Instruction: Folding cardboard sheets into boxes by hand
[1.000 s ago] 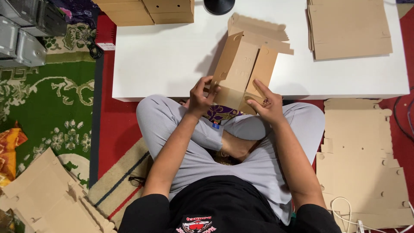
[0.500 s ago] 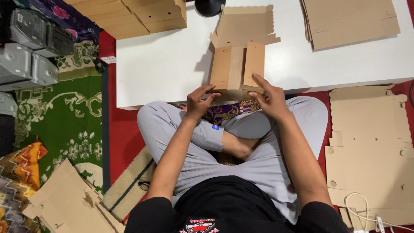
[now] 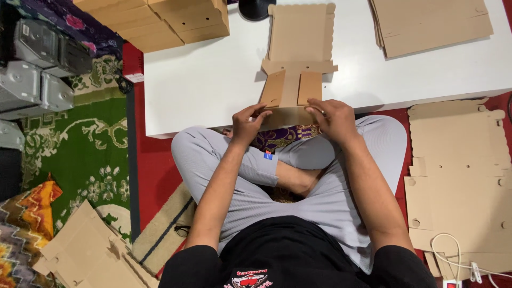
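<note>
At the near edge of the white table (image 3: 202,90), a die-cut cardboard box blank (image 3: 296,58) lies flat, its scalloped far panel pointing away from the person and its near flap overhanging the table edge; two small side flaps (image 3: 309,88) are folded inward on its middle section. The left hand (image 3: 246,124) pinches the near flap at its left corner, fingers curled together on the cardboard; the right hand (image 3: 336,120) presses the same flap at its right corner, fingers closed down over the edge; both hands are therefore clamped on the blank, not free. The step in hand appears to be folding the near flap up along its score line; to do it well, both corners should be raised evenly so the crease runs straight; the thumbs should bear just behind the score; the side flaps should be kept tucked inside so the wall can lock over them; the blank should not slide off the table edge while it is bent. Beyond the blank, a stack of flat blanks (image 3: 432,24) lies at the far right of the table; finished boxes (image 3: 160,21) are stacked at the far left; a dark round object (image 3: 257,8) sits just behind the blank. Further flat blanks (image 3: 458,176) lie on the red floor at the person's right; loose cardboard pieces (image 3: 85,253) rest on the patterned green carpet (image 3: 69,154) at the left.
</note>
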